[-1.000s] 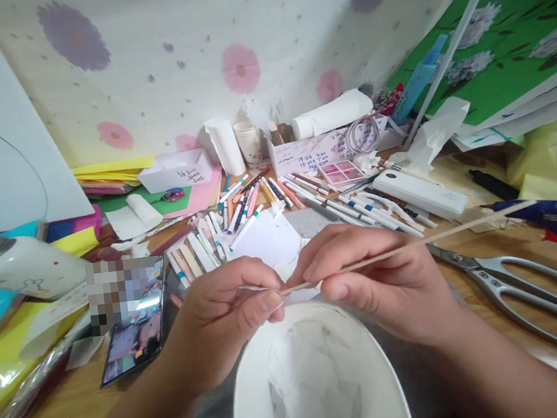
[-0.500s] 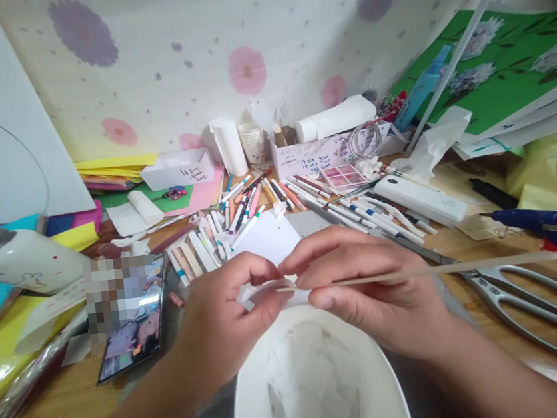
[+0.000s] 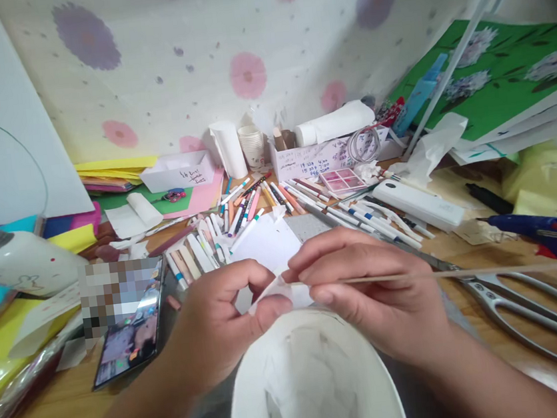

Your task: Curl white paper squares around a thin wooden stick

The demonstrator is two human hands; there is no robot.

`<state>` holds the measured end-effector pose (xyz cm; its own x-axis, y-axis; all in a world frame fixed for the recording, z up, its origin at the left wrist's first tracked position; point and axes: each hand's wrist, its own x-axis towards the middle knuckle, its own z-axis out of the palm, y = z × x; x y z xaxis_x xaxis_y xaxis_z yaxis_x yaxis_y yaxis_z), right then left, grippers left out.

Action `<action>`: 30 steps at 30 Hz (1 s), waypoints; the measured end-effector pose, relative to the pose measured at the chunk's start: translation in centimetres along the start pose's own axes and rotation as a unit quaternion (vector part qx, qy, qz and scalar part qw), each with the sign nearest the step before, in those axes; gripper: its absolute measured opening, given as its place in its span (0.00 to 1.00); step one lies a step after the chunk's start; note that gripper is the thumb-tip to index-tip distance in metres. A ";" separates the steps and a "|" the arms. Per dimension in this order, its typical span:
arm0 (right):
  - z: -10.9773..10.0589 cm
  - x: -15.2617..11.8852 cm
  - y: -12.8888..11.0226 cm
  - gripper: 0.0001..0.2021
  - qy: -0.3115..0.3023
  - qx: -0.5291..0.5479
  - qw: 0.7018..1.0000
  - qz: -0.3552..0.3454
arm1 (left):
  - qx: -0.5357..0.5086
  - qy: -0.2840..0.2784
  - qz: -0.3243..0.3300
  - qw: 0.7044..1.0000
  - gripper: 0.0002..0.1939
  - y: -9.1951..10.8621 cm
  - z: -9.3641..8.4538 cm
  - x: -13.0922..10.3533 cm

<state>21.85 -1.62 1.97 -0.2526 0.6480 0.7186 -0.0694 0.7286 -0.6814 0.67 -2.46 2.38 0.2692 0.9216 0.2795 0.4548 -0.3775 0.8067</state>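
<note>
Hands close together now: left hand (image 3: 234, 308) pinching thin white paper (image 3: 298, 295), right hand (image 3: 378, 285) clamped on a slim stick (image 3: 517, 270), near the white bin's rim (image 3: 245, 401)

Two bare arms slant inward, the left forearm (image 3: 143, 395) up from the lower left of the frame, the right forearm (image 3: 497, 362) from the lower right. I see the left hand (image 3: 229, 308) and right hand (image 3: 377, 281) nearly meeting at the centre, thumbs nearest the bottom edge. The left index finger arches above its bent thumb, pinching; the right fingers curve together over their thumb, pinching too.
</note>
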 end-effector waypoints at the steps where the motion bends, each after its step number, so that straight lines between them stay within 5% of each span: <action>1: 0.0 0.0 0.0 0.06 0.012 0.006 1.000 0.006 | -0.028 -0.002 -0.003 1.000 0.09 0.0 -0.1 0.0; 14: 0.3 0.1 0.0 0.07 0.026 0.047 0.998 0.019 | -0.203 0.049 0.069 0.975 0.10 -2.3 0.3 -0.3; 30: 0.5 -0.2 0.2 0.05 0.038 0.098 0.994 0.023 | -0.310 0.040 -0.101 0.945 0.06 -0.7 0.7 -0.4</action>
<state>21.43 -1.74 1.62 -0.1877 0.7000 0.6890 -0.2479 0.6450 -0.7228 0.83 -2.60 1.39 0.1537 0.9824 0.1060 -0.1003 -0.0912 0.9908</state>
